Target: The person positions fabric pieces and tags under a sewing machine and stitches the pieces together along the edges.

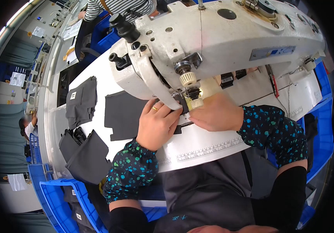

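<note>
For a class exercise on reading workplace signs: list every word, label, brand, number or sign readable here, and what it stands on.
No text is clear enough to quote.
Sewing machine, nameplate: blurred.
Ruler scale on the table: numerals too small.
Apron, blue characters: blurred.
Small black box, barcode label: too small.
Stacked dark fabric, white label: too small.
Posted sheet, far left: too small.

I'm seeing bright, even light, a warm glow pooling at upper centre, pale glare streaking the upper left, and fisheye curvature bending toward black corners.
</note>
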Action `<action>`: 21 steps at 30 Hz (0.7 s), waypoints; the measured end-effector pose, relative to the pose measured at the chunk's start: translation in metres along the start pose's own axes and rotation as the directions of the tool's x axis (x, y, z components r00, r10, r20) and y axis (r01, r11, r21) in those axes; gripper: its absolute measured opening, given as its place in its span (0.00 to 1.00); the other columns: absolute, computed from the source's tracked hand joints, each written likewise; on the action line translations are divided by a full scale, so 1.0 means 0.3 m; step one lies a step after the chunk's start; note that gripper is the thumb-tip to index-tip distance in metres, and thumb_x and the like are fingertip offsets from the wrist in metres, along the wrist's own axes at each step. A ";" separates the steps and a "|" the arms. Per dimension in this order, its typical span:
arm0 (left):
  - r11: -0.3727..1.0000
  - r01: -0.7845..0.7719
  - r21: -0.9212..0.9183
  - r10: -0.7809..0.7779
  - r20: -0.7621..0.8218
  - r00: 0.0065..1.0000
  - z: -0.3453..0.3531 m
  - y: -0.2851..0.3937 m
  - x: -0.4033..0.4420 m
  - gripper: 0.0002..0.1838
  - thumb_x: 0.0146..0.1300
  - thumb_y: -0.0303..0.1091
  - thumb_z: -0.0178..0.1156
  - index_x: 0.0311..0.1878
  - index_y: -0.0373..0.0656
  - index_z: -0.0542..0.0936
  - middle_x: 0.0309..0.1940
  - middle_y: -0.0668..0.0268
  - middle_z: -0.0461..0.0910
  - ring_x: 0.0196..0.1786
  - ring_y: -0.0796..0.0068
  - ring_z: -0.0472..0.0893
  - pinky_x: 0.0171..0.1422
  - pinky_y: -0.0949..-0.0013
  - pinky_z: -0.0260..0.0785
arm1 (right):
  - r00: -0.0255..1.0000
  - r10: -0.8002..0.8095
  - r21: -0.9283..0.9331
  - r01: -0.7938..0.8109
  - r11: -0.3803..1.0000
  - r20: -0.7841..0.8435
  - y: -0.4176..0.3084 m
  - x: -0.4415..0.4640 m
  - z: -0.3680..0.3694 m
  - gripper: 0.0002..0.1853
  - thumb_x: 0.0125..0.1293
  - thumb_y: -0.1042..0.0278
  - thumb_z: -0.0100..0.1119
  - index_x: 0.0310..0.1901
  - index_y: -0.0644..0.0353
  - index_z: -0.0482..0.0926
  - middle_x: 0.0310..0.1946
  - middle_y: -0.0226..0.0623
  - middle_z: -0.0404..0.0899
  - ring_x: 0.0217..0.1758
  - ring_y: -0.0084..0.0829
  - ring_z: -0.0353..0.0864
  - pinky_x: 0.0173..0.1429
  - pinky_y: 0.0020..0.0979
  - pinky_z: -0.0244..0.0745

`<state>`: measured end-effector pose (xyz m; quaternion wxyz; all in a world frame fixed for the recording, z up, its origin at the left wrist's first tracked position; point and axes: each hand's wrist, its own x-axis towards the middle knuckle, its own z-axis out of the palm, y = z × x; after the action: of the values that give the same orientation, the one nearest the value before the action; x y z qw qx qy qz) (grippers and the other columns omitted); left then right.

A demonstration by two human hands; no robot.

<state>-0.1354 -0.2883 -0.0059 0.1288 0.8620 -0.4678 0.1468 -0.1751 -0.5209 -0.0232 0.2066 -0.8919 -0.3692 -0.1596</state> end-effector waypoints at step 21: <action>0.999 0.014 0.053 -0.021 0.147 0.989 -0.022 -0.010 -0.005 0.28 0.42 0.25 0.69 0.53 0.51 0.86 0.55 0.71 0.85 0.58 0.67 0.84 0.55 0.63 0.73 | 0.998 0.041 -0.050 -0.044 0.998 -0.055 0.016 0.018 0.033 0.05 0.58 0.65 0.64 0.32 0.54 0.86 0.27 0.30 0.79 0.31 0.32 0.84 0.33 0.35 0.77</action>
<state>-0.1345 -0.2831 -0.0007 0.0728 0.8776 -0.4645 0.0937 -0.1667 -0.5159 -0.0306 0.1968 -0.9001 -0.3401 -0.1883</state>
